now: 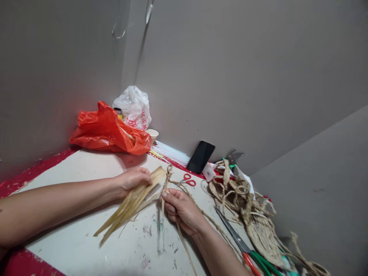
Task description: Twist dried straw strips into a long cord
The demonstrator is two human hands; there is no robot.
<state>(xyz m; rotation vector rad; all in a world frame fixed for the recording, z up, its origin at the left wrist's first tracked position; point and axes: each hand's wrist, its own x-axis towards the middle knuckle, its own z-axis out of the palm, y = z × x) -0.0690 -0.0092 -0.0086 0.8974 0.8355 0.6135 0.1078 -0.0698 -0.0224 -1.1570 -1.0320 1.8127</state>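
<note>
The phone leans against the wall, right of the cup. The small scissors lie before the phone. The large scissors lie left of the coiled rope.

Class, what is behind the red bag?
A white plastic bag and a dark-topped container show above the red bag. It hides the container's base and anything lower.
</note>
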